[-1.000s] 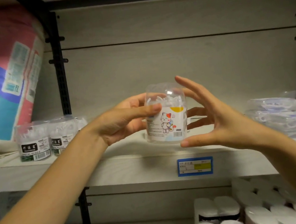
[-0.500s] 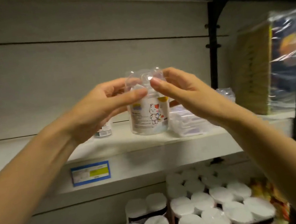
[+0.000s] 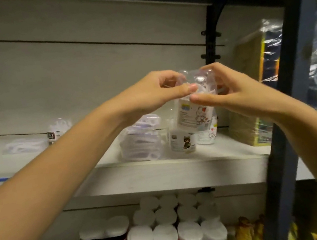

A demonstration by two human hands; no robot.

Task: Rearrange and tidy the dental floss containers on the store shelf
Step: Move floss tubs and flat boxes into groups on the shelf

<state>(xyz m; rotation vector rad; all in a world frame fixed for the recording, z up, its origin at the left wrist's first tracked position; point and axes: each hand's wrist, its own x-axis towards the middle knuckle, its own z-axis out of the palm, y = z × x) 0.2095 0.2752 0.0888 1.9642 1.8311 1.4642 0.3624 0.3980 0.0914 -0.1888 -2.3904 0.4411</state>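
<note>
While your left hand (image 3: 150, 96) and right hand (image 3: 229, 92) pinch the clear floss container (image 3: 195, 112) near its top at frame centre, it hangs tilted. Its base sits just above another container (image 3: 182, 144) on the shelf (image 3: 161, 172).

The pale shelf (image 3: 161, 172) carries a stack of clear floss-pick bags (image 3: 141, 143), two labelled tubs just right of it — one (image 3: 182, 143) in front, one (image 3: 207, 137) behind — and a yellow wrapped pack (image 3: 254, 105) at the far right.
</note>
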